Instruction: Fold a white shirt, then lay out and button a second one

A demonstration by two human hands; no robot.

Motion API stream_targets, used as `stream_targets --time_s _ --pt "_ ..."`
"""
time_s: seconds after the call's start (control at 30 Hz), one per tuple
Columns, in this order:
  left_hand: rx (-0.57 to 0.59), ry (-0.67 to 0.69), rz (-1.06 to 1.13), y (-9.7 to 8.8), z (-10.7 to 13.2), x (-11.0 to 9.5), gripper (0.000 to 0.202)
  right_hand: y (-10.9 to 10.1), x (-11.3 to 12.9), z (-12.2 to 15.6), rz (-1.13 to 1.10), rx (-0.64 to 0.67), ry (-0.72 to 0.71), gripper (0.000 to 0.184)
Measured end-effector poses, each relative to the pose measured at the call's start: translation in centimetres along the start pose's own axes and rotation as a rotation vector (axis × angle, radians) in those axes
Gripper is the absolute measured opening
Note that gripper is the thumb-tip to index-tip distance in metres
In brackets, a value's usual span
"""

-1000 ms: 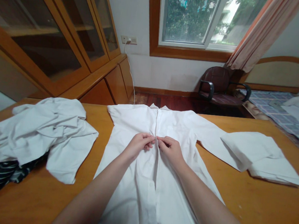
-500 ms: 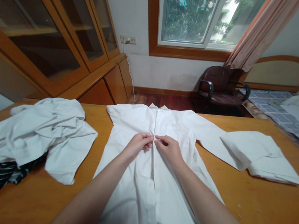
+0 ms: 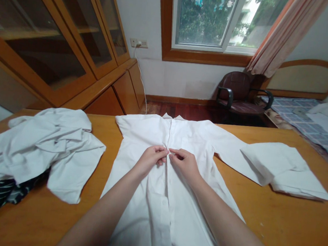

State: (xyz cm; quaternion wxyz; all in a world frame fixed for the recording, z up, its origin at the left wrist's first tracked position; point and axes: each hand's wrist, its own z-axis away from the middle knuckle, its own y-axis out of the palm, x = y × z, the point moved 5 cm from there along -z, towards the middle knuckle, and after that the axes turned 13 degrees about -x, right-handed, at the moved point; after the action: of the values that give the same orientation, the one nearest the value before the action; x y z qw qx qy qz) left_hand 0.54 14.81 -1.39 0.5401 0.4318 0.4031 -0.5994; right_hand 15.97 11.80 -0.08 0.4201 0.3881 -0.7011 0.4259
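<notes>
Left hand point(image 3: 151, 160) and right hand point(image 3: 185, 164): finger grips nearly closed, pinching front opening of white cloth shirt point(image 3: 194, 135); forearms reach forward. Shirt lies flat, collar at far edge of brown wooden desk point(image 3: 269, 228).

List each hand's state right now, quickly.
Left hand: closed, pinching the white shirt at its front opening.
Right hand: at the same opening; whether it grips the cloth cannot be told.

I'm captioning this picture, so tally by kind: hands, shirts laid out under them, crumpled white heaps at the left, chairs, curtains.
Hands, left hand and right hand: 2
White shirt: 1
Crumpled white heap: 1
Chair: 1
Curtain: 1
Total: 6
</notes>
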Motion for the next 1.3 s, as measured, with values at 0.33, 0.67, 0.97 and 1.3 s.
stream_targets --time_s 0.33,0.67,0.97,1.3 --pt "0.008 -0.008 0.02 -0.2 -0.3 0.7 0.03 -0.4 0.5 -0.1 0.0 -0.049 -0.015 0.022" --pt "0.009 -0.008 0.024 -0.2 -0.2 0.4 0.032 -0.5 0.9 -0.1 0.058 -0.047 -0.063 0.011" --pt "-0.003 -0.011 0.024 -0.2 0.0 0.2 0.031 -0.3 0.6 0.0 0.081 -0.042 -0.08 0.01" --pt "-0.027 0.055 -0.056 -0.2 -0.3 0.6 0.028 0.0 0.1 0.1 0.157 -0.002 -0.104 0.011"
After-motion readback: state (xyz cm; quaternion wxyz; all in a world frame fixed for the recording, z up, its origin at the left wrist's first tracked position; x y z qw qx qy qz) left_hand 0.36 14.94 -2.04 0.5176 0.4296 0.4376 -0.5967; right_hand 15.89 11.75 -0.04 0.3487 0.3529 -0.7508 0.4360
